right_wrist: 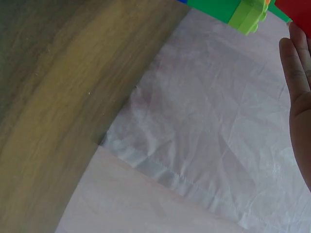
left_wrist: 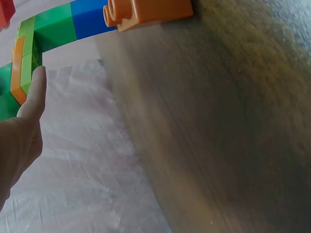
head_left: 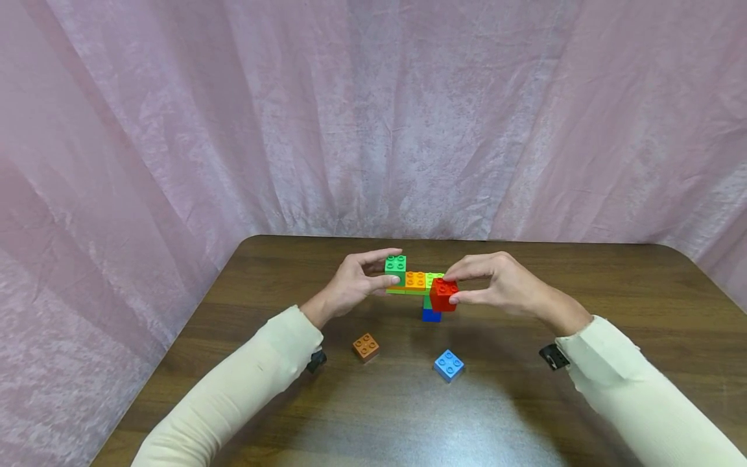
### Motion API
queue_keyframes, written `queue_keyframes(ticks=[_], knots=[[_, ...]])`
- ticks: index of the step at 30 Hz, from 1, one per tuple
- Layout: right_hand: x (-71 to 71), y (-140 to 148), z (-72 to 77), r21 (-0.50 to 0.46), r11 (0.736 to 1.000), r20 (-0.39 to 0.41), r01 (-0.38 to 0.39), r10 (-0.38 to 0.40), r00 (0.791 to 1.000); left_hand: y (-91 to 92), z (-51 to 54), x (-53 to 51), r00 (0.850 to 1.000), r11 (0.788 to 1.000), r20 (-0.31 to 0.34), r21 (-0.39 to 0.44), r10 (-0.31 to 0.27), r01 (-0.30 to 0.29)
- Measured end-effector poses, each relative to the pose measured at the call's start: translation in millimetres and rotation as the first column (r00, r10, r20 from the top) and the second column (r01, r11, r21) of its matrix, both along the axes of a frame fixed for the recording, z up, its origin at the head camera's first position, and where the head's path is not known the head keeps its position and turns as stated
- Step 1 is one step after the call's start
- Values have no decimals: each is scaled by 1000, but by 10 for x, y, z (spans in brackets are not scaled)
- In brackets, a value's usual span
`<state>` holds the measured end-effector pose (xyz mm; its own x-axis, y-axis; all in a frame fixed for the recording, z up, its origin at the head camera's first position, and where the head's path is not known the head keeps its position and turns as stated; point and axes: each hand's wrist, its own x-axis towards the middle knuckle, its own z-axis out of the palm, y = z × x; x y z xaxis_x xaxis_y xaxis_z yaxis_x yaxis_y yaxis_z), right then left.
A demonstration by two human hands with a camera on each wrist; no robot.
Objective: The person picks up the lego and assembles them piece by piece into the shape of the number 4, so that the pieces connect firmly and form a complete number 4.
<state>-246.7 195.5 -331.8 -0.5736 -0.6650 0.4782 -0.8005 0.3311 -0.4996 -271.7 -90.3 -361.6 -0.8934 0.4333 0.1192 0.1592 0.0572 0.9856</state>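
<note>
In the head view, a toy-brick structure stands on the table, with a blue brick (head_left: 432,316) at its foot and a green brick above it. Across the top run a lime layer, an orange brick (head_left: 415,279) and a lime brick (head_left: 432,279). My left hand (head_left: 344,285) pinches another green brick (head_left: 395,264) at the structure's left end; in the left wrist view a finger (left_wrist: 35,94) reaches along the lime underside. Between thumb and fingers, my right hand (head_left: 508,285) holds a red brick (head_left: 443,296) near the right end; whether it touches the structure I cannot tell.
Closer to me on the wooden table (head_left: 292,415) lie a brown-orange brick (head_left: 366,347) and a light blue brick (head_left: 449,365), apart from each other. A pink curtain (head_left: 373,117) hangs behind the table's far edge.
</note>
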Motion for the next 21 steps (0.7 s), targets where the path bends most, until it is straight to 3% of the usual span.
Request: queue_keyframes(ticks=[7,16,21], knots=[[-59,10,56,-5,998,-26,55,-55,998,1,-6,0,1000,1000,-13,-8,3,-3],[-107,-7,103,54,982,37,179,-181,983,5,-8,10,1000,1000,-10,4,-7,7],[-160,-28,102,71,976,38,204,-207,978,6,7,18,1000,1000,0,8,-12,12]])
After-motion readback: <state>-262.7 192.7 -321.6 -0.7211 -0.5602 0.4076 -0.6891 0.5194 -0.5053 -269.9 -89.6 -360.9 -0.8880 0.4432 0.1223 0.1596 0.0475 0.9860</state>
